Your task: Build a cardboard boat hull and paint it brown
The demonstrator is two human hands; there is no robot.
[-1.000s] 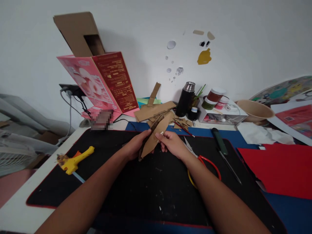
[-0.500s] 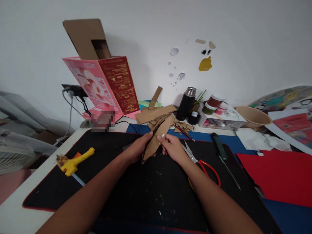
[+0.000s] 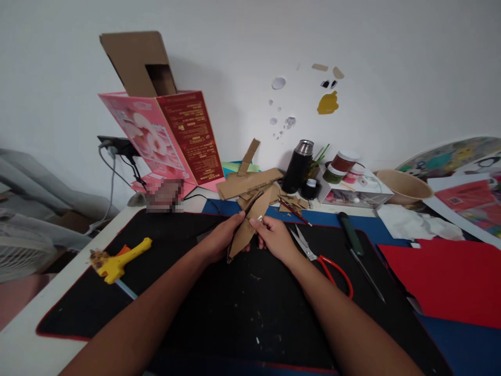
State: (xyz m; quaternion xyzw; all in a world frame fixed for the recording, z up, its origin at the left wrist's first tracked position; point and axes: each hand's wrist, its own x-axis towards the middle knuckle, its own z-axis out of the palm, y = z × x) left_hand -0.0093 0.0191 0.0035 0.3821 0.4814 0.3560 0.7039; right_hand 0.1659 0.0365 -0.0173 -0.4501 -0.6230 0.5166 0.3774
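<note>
The right forearm [image 3: 332, 308] now covers the yellow loop of one pair of scissors [image 3: 309, 250], while left hand [image 3: 221, 237] and right hand [image 3: 277, 240] both grip one brown, taper-ended cardboard piece [image 3: 241, 238].

Pale lettering runs in lines down the dark red panel [image 3: 191, 141] of a pink-and-red box [image 3: 151, 138], upside down and too small to make out. To the right of the box, a row of dark characters marks a flat cardboard strip [image 3: 237, 184], the print too blurred to read. Well apart from the box, at far right, a sheet with a red print [image 3: 462, 201] bears a small square mark, its content illegible.
</note>
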